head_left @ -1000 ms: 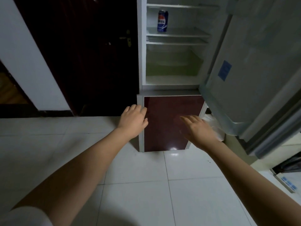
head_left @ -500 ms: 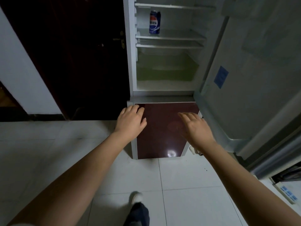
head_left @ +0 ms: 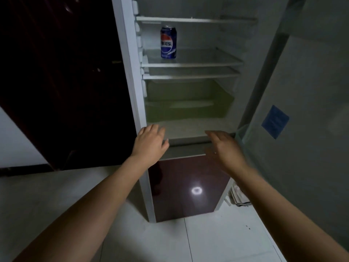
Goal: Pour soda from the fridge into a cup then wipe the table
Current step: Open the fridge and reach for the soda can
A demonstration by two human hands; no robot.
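Observation:
A blue soda can (head_left: 168,43) stands upright on a glass shelf (head_left: 198,60) at the left of the open fridge (head_left: 130,76). My left hand (head_left: 150,141) hangs below it at the fridge's bottom sill, fingers relaxed and holding nothing. My right hand (head_left: 225,148) is at the same height further right, palm turned inward, fingers straight, also free. Both hands are well under the can and apart from it. No cup or table is in view.
The fridge door (head_left: 306,110) stands open on the right with a blue sticker (head_left: 274,121). A greenish drawer (head_left: 188,100) sits under the shelves. The dark red lower door (head_left: 188,186) is closed. A dark room door (head_left: 66,82) is left. The floor (head_left: 56,195) is white tile.
The view has closed in on the fridge and the can looks larger. Both hands have risen from the lower red door to the fridge's bottom sill.

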